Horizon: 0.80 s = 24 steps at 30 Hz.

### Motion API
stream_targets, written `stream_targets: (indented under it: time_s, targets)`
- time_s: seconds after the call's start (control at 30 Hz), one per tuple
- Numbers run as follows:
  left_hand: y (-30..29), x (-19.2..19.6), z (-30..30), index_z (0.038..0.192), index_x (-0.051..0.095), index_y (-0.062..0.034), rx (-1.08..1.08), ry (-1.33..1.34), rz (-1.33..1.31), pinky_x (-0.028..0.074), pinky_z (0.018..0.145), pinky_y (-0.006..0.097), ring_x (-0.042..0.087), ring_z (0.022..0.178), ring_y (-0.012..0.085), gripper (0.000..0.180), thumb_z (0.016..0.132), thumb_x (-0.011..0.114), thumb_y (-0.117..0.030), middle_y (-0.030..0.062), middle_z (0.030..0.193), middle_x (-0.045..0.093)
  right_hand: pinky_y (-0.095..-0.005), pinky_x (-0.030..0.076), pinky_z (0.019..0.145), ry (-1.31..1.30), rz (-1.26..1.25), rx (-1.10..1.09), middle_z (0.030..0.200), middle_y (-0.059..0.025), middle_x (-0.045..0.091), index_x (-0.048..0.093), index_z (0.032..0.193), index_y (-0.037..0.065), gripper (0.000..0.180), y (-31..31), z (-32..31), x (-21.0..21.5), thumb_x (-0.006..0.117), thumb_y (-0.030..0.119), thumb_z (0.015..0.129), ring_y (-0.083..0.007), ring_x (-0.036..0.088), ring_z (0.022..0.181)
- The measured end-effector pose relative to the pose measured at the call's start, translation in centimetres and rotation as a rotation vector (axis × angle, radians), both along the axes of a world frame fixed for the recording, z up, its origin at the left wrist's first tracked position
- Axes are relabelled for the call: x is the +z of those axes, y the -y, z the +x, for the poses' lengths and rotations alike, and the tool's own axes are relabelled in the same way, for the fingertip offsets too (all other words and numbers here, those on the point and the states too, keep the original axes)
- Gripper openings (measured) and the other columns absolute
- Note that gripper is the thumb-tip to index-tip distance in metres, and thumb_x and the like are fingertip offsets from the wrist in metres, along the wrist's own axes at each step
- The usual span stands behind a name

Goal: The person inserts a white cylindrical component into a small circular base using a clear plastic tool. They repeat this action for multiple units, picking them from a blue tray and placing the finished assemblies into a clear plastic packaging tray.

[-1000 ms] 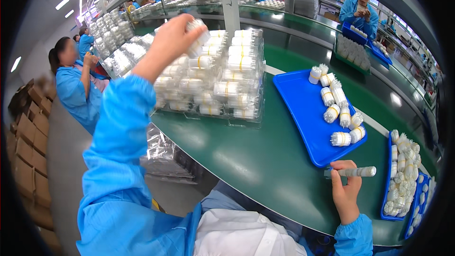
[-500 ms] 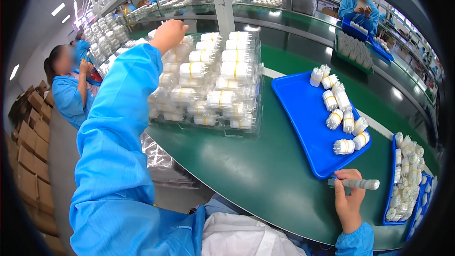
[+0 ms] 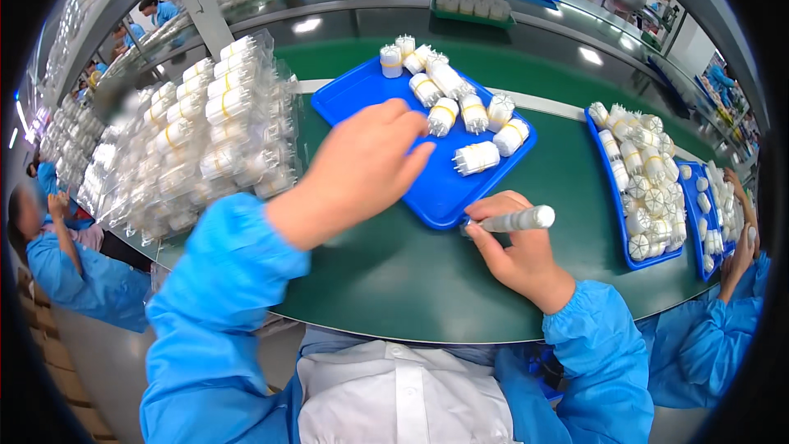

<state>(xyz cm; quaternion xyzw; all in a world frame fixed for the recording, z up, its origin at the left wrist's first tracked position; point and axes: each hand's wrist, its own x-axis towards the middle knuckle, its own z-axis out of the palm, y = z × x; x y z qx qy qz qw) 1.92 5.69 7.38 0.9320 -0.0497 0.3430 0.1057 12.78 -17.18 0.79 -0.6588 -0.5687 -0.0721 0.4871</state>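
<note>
My left hand [image 3: 362, 168] reaches over the left part of a blue tray [image 3: 353, 95], thumb and index finger apart, and no object shows in it. Close to its fingertips are white cylindrical parts [image 3: 442, 117] with yellow bands and thin pins. Several more such parts lie in a loose row along the tray's far and right sides. At the tray's near corner, my right hand [image 3: 519, 255] grips a grey pen-like stick [image 3: 514, 220] with a rounded white end. The stick's other end is partly hidden by my fingers.
On my left stand stacked clear plastic trays [image 3: 222, 115] of similar white parts. Another blue tray [image 3: 633, 263] heaped with parts sits to the right, beside a smaller one [image 3: 708, 267] near a co-worker's hands [image 3: 740, 255]. A conveyor [image 3: 362, 33] with a green tray [image 3: 472, 16] runs behind.
My left hand has left the stacked plastic trays and come over the blue tray. The view has swung right. My right hand still grips the pen-like stick near the tray's corner.
</note>
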Motion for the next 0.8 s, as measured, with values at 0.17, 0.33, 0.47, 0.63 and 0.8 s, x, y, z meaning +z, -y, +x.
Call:
stream_targets:
  time_s: [0.17, 0.33, 0.47, 0.63, 0.8]
  targets:
    - [-0.6, -5.8, 9.5, 0.111, 0.057, 0.002, 0.315, -0.119, -0.164, 0.055, 0.083, 0.05, 0.064, 0.098, 0.0427, 0.043, 0.086, 0.077, -0.027, 0.0245, 0.111, 0.057, -0.0407, 0.055, 0.072, 0.068, 0.027, 0.006, 0.09, -0.0118, 0.073, 0.067, 0.091, 0.003, 0.017, -0.1, 0.2, 0.5, 0.079, 0.001, 0.08, -0.0317, 0.069, 0.081]
    - [-1.1, -6.2, 10.1, 0.112, 0.061, -0.0016, 0.317, -0.247, -0.433, 0.054, 0.086, 0.048, 0.064, 0.1, 0.0408, 0.038, 0.085, 0.076, -0.024, 0.0219, 0.11, 0.061, -0.0405, 0.055, 0.072, 0.048, 0.03, 0.022, 0.091, -0.0119, 0.073, 0.067, 0.09, 0.003, 0.016, -0.2, 0.0, 0.4, 0.079, 0.001, 0.08, -0.0319, 0.069, 0.081]
    - [-1.4, -5.4, 7.0, 0.113, 0.066, -0.0048, 0.234, 0.061, -0.202, 0.051, 0.091, 0.046, 0.062, 0.1, 0.0392, 0.035, 0.082, 0.075, -0.019, 0.0188, 0.109, 0.062, -0.0392, 0.055, 0.074, -0.053, 0.064, 0.007, 0.094, -0.0123, 0.073, 0.068, 0.091, 0.002, 0.014, 0.0, 0.1, 0.4, 0.078, 0.001, 0.083, -0.0297, 0.069, 0.084]
    - [3.0, -0.7, -0.9, 0.114, 0.065, -0.0033, -0.003, -0.054, -0.258, 0.053, 0.081, 0.039, 0.064, 0.091, 0.0296, 0.041, 0.079, 0.082, -0.018, 0.0122, 0.104, 0.067, -0.033, 0.054, 0.08, -0.284, 0.097, -0.052, 0.099, -0.0106, 0.072, 0.069, 0.103, 0.0, 0.012, 1.2, 0.7, 1.3, 0.073, 0.004, 0.092, -0.0198, 0.069, 0.091]
    - [5.6, -4.3, -3.8, 0.114, 0.066, -0.0047, -0.186, -0.207, -0.387, 0.053, 0.076, 0.035, 0.062, 0.088, 0.024, 0.048, 0.074, 0.089, -0.015, 0.0084, 0.103, 0.067, -0.0302, 0.055, 0.079, -0.443, 0.073, 0.005, 0.096, -0.0082, 0.074, 0.071, 0.103, 0.001, 0.014, 0.8, -0.1, 1.0, 0.076, 0.007, 0.091, -0.0164, 0.07, 0.089]
